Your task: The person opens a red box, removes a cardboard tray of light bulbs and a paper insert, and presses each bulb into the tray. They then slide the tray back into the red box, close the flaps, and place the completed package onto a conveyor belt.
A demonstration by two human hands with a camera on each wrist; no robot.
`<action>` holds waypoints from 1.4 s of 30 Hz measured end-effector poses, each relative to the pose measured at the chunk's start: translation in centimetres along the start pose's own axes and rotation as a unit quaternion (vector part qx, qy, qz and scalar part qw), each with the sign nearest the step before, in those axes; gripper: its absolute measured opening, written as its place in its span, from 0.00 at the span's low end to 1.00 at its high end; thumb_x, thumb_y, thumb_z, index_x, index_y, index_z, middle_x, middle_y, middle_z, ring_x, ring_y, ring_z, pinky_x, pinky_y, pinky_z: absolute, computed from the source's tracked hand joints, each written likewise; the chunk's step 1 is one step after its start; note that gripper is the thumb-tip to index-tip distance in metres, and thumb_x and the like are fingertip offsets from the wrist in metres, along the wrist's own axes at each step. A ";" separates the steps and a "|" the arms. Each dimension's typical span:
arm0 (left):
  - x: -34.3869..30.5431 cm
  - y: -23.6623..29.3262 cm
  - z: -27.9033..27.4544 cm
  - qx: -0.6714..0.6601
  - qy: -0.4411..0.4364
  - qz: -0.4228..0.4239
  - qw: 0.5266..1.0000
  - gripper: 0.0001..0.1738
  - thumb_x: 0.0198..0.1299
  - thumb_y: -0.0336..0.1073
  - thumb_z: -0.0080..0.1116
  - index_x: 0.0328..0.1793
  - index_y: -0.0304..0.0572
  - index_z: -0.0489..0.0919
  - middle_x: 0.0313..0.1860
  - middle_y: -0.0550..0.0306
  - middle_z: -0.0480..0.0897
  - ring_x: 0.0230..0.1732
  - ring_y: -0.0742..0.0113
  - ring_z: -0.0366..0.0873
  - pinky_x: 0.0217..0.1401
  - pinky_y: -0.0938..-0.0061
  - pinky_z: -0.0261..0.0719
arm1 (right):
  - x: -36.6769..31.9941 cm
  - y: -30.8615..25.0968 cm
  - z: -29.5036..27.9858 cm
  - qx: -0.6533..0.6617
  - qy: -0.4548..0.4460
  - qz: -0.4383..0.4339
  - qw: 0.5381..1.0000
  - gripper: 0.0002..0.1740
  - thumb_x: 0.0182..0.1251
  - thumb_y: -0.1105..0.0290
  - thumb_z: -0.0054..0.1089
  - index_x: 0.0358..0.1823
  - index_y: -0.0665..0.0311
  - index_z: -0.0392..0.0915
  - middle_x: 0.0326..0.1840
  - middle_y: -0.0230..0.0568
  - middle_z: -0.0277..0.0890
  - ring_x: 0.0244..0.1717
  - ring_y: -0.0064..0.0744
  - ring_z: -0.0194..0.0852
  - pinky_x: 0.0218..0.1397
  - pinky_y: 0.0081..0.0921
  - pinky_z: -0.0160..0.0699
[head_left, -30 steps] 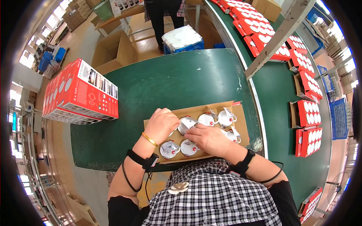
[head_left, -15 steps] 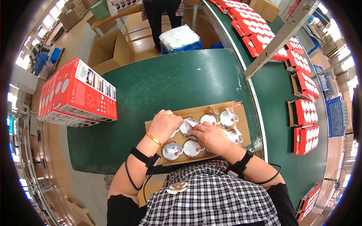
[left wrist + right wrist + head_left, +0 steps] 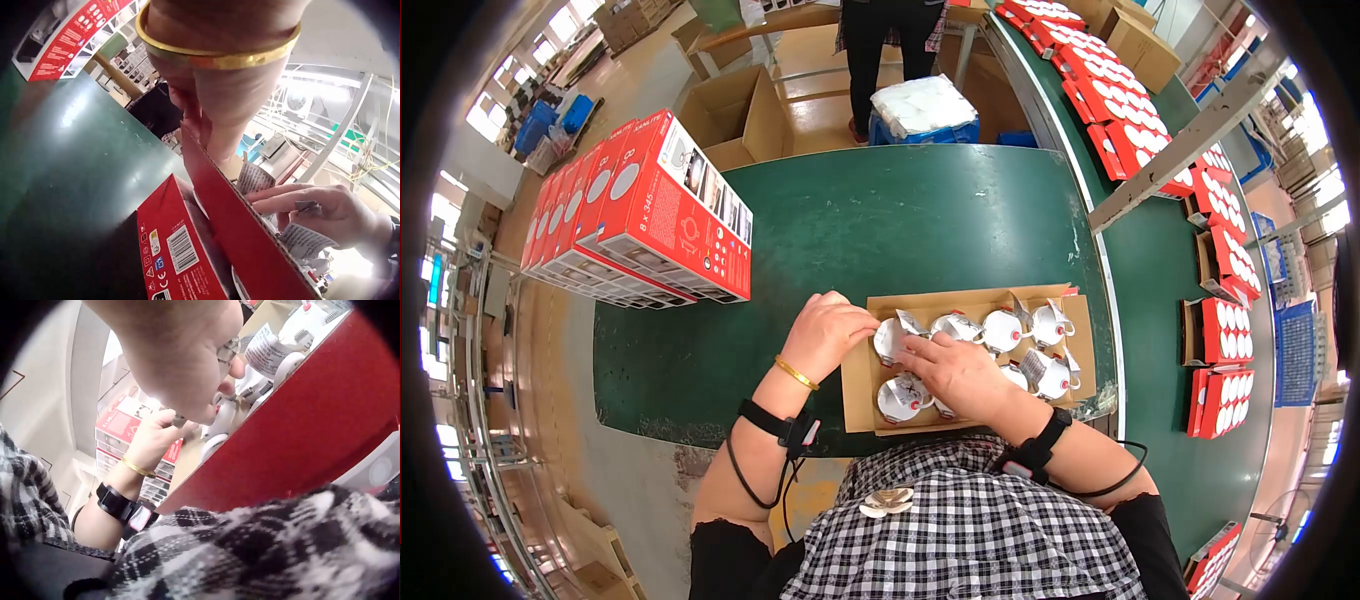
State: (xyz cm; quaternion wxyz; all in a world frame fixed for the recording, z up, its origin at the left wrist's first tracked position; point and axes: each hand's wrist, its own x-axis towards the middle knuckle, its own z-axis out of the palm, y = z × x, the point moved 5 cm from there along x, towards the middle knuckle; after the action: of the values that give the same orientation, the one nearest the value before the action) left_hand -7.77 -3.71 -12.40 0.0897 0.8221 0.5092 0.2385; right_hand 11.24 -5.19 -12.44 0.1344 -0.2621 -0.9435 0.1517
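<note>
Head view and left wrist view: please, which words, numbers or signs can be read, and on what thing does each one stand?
"8 x 345": side of the nearest red box in the stack; what follows is blurred.
Barcode and small symbols: carton in the left wrist view; digits too small to read.
The leaflets: print too small to read.
Conveyor boxes: nothing readable.

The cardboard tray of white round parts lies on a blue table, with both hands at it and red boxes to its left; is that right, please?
Not quite: the head view shows a green table, not a blue one. The cardboard tray of white round parts lies on it, with the left hand and right hand at it and red boxes to its left.
</note>
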 end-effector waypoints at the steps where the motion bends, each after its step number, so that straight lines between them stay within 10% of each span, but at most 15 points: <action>1: -0.1 -0.3 0.3 -0.002 0.002 0.000 1.000 0.05 0.53 0.36 0.70 0.37 0.52 0.89 0.38 0.70 0.88 0.42 0.66 0.80 0.46 0.69 0.73 | 0.1 0.1 0.3 -0.002 -0.002 0.000 1.000 0.21 0.60 0.72 0.59 0.56 0.60 0.80 0.57 0.31 0.77 0.50 0.35 0.76 0.50 0.31 0.84; 28: -0.4 -0.9 2.1 -0.050 0.051 0.019 0.997 0.03 0.54 0.36 0.70 0.35 0.51 0.88 0.27 0.65 0.83 0.34 0.65 0.78 0.39 0.68 0.71 | 0.2 0.3 0.5 -0.004 -0.025 0.048 0.999 0.22 0.59 0.72 0.60 0.57 0.62 0.78 0.52 0.30 0.77 0.47 0.34 0.75 0.48 0.28 0.85; 35: -2.5 0.9 0.2 -0.062 0.058 -0.008 0.996 0.05 0.54 0.37 0.69 0.37 0.52 0.87 0.38 0.69 0.87 0.43 0.64 0.78 0.50 0.67 0.71 | -1.6 -1.3 -2.7 0.128 -0.005 0.026 0.991 0.22 0.51 0.75 0.68 0.51 0.59 0.83 0.55 0.32 0.79 0.51 0.40 0.77 0.53 0.35 0.83; 37: -3.8 2.2 -0.2 -0.069 0.022 0.000 0.997 0.05 0.54 0.37 0.69 0.37 0.52 0.87 0.40 0.70 0.87 0.45 0.65 0.78 0.53 0.66 0.70 | -2.6 -3.1 -1.6 0.226 -0.172 -0.011 0.959 0.19 0.54 0.74 0.67 0.51 0.60 0.83 0.55 0.34 0.80 0.53 0.41 0.77 0.56 0.34 0.82; 42: -5.8 3.9 0.7 -0.054 -0.013 0.028 0.998 0.05 0.53 0.37 0.70 0.37 0.53 0.88 0.38 0.71 0.87 0.44 0.68 0.77 0.60 0.65 0.66 | -3.1 -2.3 0.1 0.061 -0.052 0.037 0.996 0.29 0.55 0.69 0.71 0.61 0.59 0.79 0.66 0.32 0.76 0.54 0.37 0.79 0.57 0.32 0.82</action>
State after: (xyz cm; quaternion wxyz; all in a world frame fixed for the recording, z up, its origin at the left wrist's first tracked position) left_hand -6.53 -10.57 -13.21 0.1338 0.8328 0.4716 0.2571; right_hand 12.70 -8.76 -12.21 0.0950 -0.2802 -0.9279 0.2270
